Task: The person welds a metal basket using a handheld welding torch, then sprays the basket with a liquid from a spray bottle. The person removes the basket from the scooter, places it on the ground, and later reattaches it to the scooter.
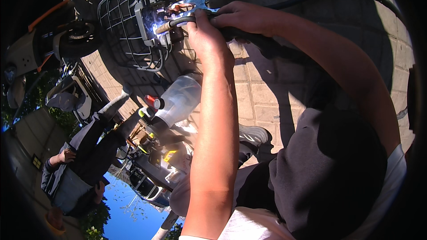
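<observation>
The person before us, dress and limbs: a white top (pixel 255 226), its short sleeve (pixel 397 164) ending above the right elbow; plain, dark trousers (pixel 329 169); a grey shoe (pixel 253 136) with pale markings; left hand (pixel 204 34) and right hand (pixel 245 18) bare.

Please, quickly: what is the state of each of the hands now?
Left hand: touching the welding torch; how far it closes cannot be told.
Right hand: closed on the welding torch, further back.
</observation>
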{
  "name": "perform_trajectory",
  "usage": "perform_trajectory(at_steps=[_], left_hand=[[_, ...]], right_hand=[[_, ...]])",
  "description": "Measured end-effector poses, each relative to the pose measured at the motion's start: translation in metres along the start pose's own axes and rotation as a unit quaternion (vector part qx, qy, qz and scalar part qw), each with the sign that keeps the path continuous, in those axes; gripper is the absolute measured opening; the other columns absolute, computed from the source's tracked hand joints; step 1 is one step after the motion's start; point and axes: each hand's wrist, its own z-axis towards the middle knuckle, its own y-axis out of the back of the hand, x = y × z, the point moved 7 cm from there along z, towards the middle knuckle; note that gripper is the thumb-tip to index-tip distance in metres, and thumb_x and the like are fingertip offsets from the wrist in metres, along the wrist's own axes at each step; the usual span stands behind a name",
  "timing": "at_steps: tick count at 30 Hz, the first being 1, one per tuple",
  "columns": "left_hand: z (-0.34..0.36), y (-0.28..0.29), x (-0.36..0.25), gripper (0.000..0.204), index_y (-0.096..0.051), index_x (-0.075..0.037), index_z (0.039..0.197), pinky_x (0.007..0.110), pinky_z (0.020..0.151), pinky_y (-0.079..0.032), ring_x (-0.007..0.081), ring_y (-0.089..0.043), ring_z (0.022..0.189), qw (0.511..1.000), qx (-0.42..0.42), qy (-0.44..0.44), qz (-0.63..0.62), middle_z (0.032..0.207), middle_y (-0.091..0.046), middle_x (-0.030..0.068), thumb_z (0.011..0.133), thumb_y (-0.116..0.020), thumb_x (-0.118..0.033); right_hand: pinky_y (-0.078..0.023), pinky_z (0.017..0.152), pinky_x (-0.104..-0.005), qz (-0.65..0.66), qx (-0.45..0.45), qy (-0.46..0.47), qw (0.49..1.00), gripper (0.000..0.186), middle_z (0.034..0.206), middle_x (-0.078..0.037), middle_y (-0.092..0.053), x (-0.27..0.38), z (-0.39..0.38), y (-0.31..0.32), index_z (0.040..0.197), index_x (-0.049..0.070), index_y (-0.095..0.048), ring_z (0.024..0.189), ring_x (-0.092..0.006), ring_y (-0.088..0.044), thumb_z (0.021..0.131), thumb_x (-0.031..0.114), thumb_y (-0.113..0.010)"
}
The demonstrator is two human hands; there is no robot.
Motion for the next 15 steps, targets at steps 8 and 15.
perform_trajectory(at_steps=[8,15], left_hand=[[-0.0012,0.0017,0.0019,0.031,-0.057,-0.002,0.106,0.029,0.067,-0.047,0.0163,-0.058,0.077,1.000,0.012,0.009,-0.005,0.090,-0.061,0.0081,0.100,-0.048,-0.030],[0.0006,0.0001,0.0011,0.036,-0.056,0.002,0.109,0.030,0.074,-0.050,0.0171,-0.059,0.085,0.999,0.006,-0.005,0.036,0.097,-0.063,0.0103,0.101,-0.049,-0.033]], right_hand=[[-0.045,0.050,-0.0238,-0.011,0.013,0.001,1.000,0.033,0.074,-0.003,-0.062,-0.0007,-0.0007,0.0001,0.104,-0.001,-0.065,0.057,-0.0084,-0.055,0.094,0.030,-0.059],[-0.047,0.067,-0.0254,0.016,-0.032,0.017,0.999,0.034,0.085,-0.003,-0.064,0.0000,-0.0015,0.0060,0.106,-0.002,-0.067,0.075,-0.0092,-0.059,0.093,0.028,-0.060]])
